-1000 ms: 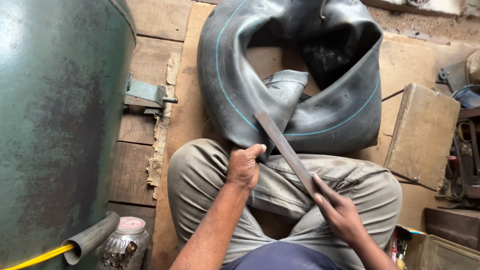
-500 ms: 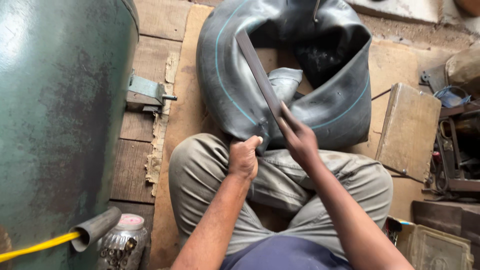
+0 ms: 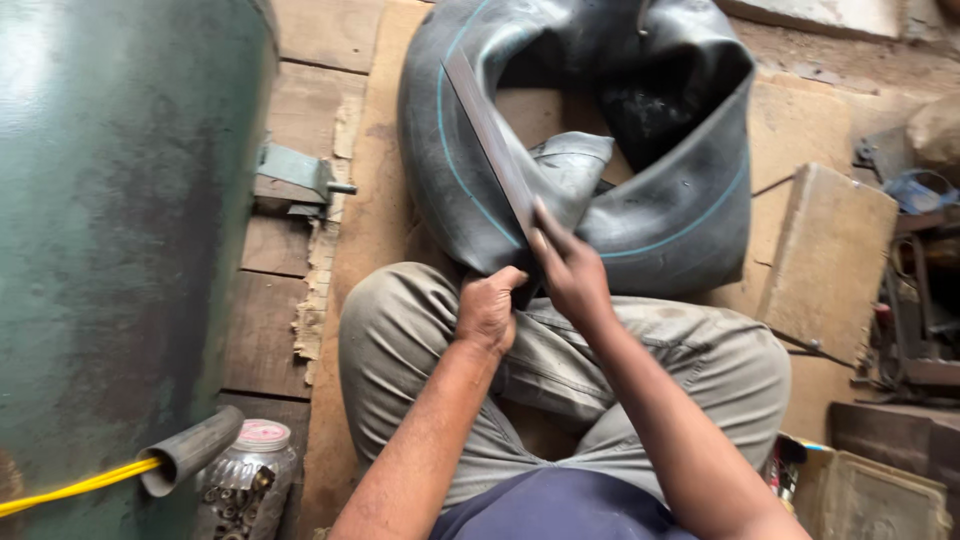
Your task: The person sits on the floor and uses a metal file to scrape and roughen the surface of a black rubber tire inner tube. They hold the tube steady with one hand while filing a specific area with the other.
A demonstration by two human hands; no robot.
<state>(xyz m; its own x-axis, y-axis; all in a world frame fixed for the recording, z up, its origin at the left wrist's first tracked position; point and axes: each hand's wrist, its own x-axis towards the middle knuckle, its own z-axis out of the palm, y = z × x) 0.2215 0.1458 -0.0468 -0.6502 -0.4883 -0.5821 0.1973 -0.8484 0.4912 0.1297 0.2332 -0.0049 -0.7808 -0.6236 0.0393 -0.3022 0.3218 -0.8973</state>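
- My right hand [image 3: 570, 275] closes round the lower end of a long flat grey metal file [image 3: 490, 140], its blade lying diagonally across the folded black rubber inner tube [image 3: 660, 200] at upper centre.
- My left hand [image 3: 487, 310] is fisted on the tube's near edge above my knee.
- Left of frame: large green metal tank [image 3: 110, 230]; lower left, glass jar of small metal parts [image 3: 245, 480].
- Right: tan board [image 3: 825, 255], clutter partly cut off.
- Bare wooden floor [image 3: 290, 320] lies between tank and knee.

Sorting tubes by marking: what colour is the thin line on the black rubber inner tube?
Teal-blue line, head view.
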